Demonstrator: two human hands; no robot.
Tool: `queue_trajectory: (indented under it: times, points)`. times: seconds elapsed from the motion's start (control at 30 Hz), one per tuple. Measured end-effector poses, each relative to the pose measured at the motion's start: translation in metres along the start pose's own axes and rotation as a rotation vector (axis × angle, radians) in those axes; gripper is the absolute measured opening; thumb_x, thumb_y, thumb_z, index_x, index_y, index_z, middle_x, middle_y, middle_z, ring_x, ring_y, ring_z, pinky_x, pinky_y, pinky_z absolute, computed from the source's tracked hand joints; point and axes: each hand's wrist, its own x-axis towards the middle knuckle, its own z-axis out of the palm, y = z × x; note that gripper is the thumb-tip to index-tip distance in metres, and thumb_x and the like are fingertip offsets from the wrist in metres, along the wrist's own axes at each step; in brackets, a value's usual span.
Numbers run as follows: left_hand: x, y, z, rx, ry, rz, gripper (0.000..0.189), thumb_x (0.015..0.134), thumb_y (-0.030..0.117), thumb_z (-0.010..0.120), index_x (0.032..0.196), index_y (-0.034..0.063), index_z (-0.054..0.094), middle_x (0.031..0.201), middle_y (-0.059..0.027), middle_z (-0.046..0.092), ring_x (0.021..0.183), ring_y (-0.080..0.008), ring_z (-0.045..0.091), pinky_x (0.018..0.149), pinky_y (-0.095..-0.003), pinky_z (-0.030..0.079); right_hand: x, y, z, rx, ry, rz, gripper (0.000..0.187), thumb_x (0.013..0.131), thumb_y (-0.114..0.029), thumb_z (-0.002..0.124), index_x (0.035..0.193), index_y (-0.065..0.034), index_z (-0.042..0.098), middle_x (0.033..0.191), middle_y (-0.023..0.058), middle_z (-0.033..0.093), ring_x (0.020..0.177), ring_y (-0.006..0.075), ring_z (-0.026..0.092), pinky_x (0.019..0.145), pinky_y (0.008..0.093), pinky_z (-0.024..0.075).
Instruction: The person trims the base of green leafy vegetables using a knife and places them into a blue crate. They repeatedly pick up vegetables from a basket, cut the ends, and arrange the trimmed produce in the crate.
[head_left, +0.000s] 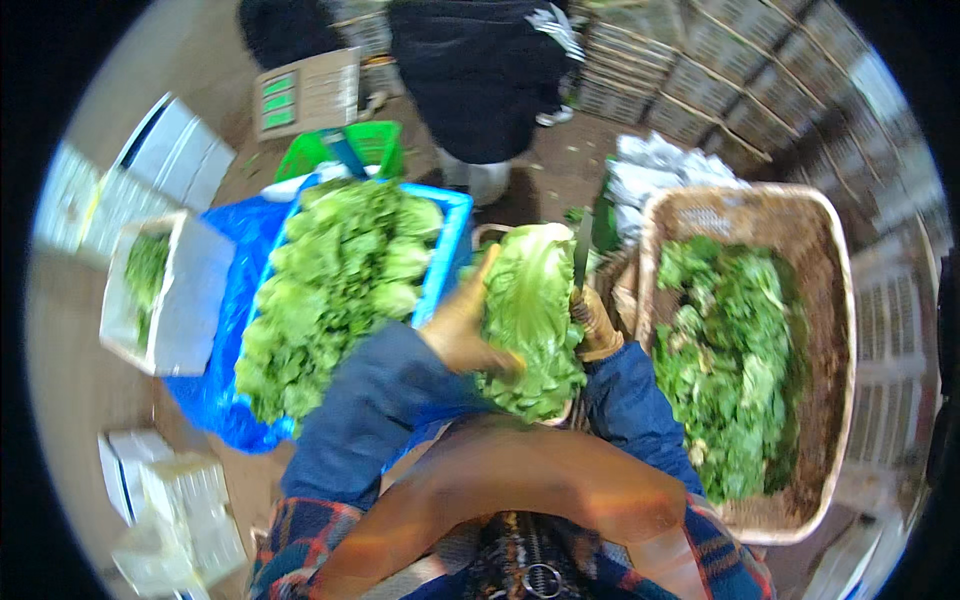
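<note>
A large head of green lettuce (531, 315) lies lengthwise before me, its pale stem end pointing away. My left hand (466, 319) is spread along its left side, blurred, with the thumb over the leaves near me. On the right side, my right hand (598, 326) grips a knife (583, 247) by its handle, the blade pointing up and away beside the stem end. Part of the handle is hidden by leaves and fingers. Left of my hands stands a blue crate (450, 244) heaped with leafy lettuce (334, 292).
At right stands a dirty pale tub (825, 360) of loose green leaves (724, 360). A foam box (199, 300) with greens sits left on blue plastic sheeting (225, 405). Behind are a green basket (386, 146), a scale display (279, 101), a person in dark clothing (480, 75) and stacked crates (690, 97).
</note>
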Motion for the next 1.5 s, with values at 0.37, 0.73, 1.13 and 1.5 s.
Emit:
queue_trajectory:
  times: [0.37,0.73,1.13,1.5]
  points:
    - [-0.13,-0.106,0.088,-1.216,0.887,0.295,0.111,0.07,0.031,0.093,0.156,0.0115,0.025,0.149,-0.0098,0.051,0.137,-0.0285,0.047,0.119,-0.0503,0.033,0.029,0.078,0.174,0.369,-0.451,0.563,0.058,0.099,-0.028,0.068,0.144,0.0018,0.047,0.139,0.0184,0.058,0.116,0.0278,0.066,0.096,0.04,0.0583]
    - [-0.206,-0.157,-0.036,-0.91,1.598,-0.178,0.092,0.081,-0.009,0.076,0.154,0.0058,0.023,0.136,-0.0254,0.056,0.118,-0.0357,0.064,0.092,-0.0479,0.06,0.174,0.122,0.281,-1.414,-0.184,-0.312,0.07,0.075,-0.028,0.088,0.135,-0.0077,0.058,0.125,0.0188,0.06,0.12,0.0376,0.057,0.099,0.0442,0.05]
    - [-0.091,-0.288,-0.027,-0.206,1.614,-0.637,0.099,0.069,0.029,0.095,0.144,-0.001,0.039,0.13,-0.0202,0.061,0.116,-0.0324,0.063,0.096,-0.0389,0.052,0.182,0.145,0.247,-1.577,-0.172,-0.286,0.068,0.073,-0.007,0.079,0.137,-0.0155,0.057,0.13,0.0114,0.056,0.122,0.0353,0.055,0.096,0.0454,0.0531]
    - [-0.132,-0.243,-0.057,-0.198,1.198,-0.888,0.151,0.069,0.059,0.087,0.156,-0.0055,-0.017,0.157,-0.0358,0.027,0.142,-0.0444,0.04,0.115,-0.0415,0.04,0.173,0.075,0.326,-1.356,-0.223,-0.511,0.062,0.085,-0.03,0.077,0.14,-0.0107,0.056,0.129,0.0139,0.058,0.119,0.0344,0.059,0.094,0.0426,0.0544]
